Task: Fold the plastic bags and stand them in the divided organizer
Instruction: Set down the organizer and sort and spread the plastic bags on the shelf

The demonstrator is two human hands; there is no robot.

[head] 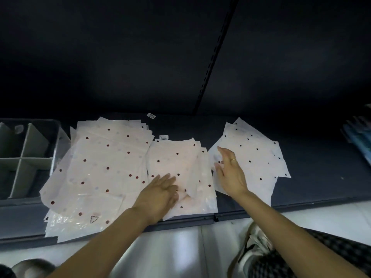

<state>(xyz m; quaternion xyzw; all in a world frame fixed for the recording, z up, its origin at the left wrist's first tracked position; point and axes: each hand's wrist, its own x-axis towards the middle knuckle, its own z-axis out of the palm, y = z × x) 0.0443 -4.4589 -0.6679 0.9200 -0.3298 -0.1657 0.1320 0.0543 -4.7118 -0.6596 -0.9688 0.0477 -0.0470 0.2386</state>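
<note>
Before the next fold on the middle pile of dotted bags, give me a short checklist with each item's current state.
1. Left hand rests flat on the middle pile of bags: ok.
2. Right hand free to help: ok, fingers straight, resting on the right pile of bags, holding nothing.
3. Top bag of the middle pile lies flat: not ok, a flap is turned up near its right edge.
4. Divided organizer within view at far left, compartments open: ok.
5. Left pile of bags clear of the organizer: not ok, its edge overlaps the organizer's rim.
6. Any bag already standing in the organizer: cannot tell.
</note>
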